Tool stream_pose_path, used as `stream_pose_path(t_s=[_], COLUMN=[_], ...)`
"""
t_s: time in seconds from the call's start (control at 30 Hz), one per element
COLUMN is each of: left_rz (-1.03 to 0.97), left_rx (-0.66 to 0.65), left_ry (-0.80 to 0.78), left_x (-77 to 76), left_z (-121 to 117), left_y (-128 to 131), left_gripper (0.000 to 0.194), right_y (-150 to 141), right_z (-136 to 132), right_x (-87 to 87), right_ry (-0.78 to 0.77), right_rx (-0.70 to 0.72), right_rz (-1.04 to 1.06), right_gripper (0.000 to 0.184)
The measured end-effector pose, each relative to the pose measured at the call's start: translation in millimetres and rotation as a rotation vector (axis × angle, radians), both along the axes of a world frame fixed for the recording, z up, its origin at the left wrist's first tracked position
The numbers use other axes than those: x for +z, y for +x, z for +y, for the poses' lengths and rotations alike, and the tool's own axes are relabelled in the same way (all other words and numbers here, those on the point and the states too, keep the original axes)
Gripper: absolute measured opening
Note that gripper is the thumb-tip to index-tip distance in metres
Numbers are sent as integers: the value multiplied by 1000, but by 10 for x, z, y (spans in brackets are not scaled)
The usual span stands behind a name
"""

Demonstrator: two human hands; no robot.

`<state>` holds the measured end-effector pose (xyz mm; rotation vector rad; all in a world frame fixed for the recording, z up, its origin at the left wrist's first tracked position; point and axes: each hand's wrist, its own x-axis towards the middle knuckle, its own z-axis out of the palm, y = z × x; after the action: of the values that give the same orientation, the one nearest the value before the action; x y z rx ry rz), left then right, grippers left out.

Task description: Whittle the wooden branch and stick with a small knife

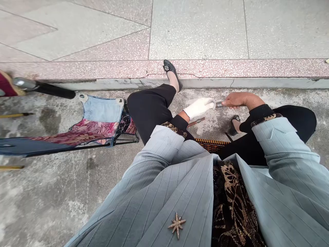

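Observation:
My left hand wears a white glove and is closed round one end of a short metal rod. My right hand is bare and its fingers wrap the other end of the same rod. Both hands are held out in front of my knees, above the concrete ground. A thin reddish-brown stick lies on the ground just under my left wrist. I sit with legs in black trousers and black flat shoes.
A folding stool with a patched denim and floral cloth seat stands at my left. A dark handle with a metal end juts in from the far left. A raised terrazzo step runs across ahead. A woven basket edge shows between my knees.

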<state>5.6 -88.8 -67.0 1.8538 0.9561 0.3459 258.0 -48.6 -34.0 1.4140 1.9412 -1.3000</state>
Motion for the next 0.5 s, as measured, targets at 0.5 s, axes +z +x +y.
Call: stream_pose_path(t_s=[0.5], left_rz=[0], left_rx=[64], left_ry=[-168], left_x=[-432], left_z=[-73], left_y=[257], left_gripper=[20], right_y=[121], right_z=[-109], right_x=[517], right_ry=[-37], right_rx=[-377], right_rz=[670], right_gripper=[61])
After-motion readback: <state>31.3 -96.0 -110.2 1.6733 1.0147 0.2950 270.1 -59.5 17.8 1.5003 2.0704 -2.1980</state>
